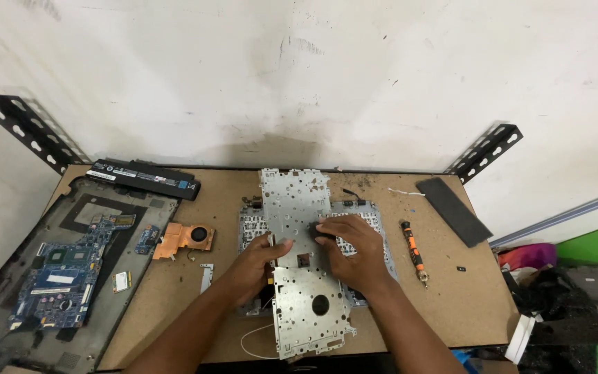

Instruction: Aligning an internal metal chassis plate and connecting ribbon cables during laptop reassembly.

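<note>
Here a perforated metal plate (306, 277) is shown lying lengthwise across a laptop keyboard frame (365, 218) at the middle of the brown surface (451, 305). The plate's left edge is gripped by the left hand (254, 266), with the fingers curled around it. The right hand (354, 249) is laid flat on the plate, its fingers (327, 228) spread and pressed against the metal, grasping nothing. To the left, a blue circuit board (60, 277) is seen resting in a dark laptop shell (8, 291), with a long black battery (143, 178) behind it. A copper heat sink with fan (185, 239) lies between shell and plate. An orange-handled screwdriver (413, 253) and a black strip (453, 210) are placed to the right, well apart from the hands.
</note>
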